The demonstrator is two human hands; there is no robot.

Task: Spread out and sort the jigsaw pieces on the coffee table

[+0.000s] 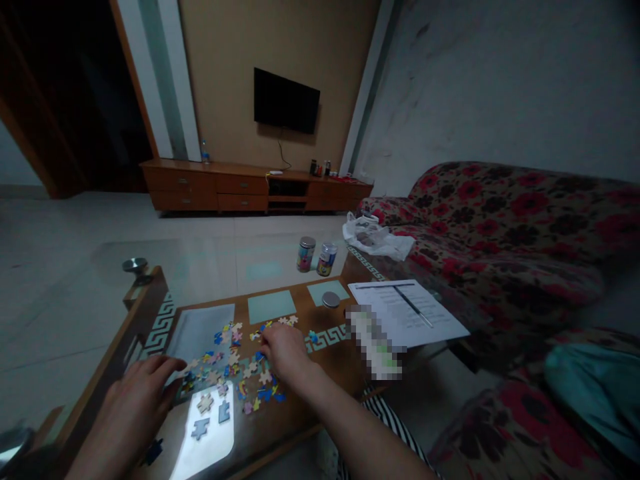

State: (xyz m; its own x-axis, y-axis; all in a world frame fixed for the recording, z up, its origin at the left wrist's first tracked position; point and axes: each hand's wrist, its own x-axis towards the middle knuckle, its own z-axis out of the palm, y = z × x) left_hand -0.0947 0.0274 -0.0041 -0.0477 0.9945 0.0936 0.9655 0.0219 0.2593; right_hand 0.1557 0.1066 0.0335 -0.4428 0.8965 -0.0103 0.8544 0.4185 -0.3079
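Note:
Many small jigsaw puzzle pieces (233,358) lie loose over the glass-topped coffee table in front of me, some colourful, some showing plain backs. My left hand (143,390) rests at their left edge, thumb and forefinger apart, fingertips beside a few pieces. Among the pieces on the right, my right hand (285,347) reaches down with bent fingers, pinching at a yellow and blue puzzle piece (255,336); its fingertips are partly hidden. A pale piece (205,403) and two greyish pieces (201,429) lie in a bright reflection nearer me.
Two printed cans (306,255) stand at the table's far side, with a round metal lid (331,300) nearer. Papers (405,310) with a pen (413,306) on them lie right, near a white plastic bag (377,237). A flowered sofa (500,247) borders the right side.

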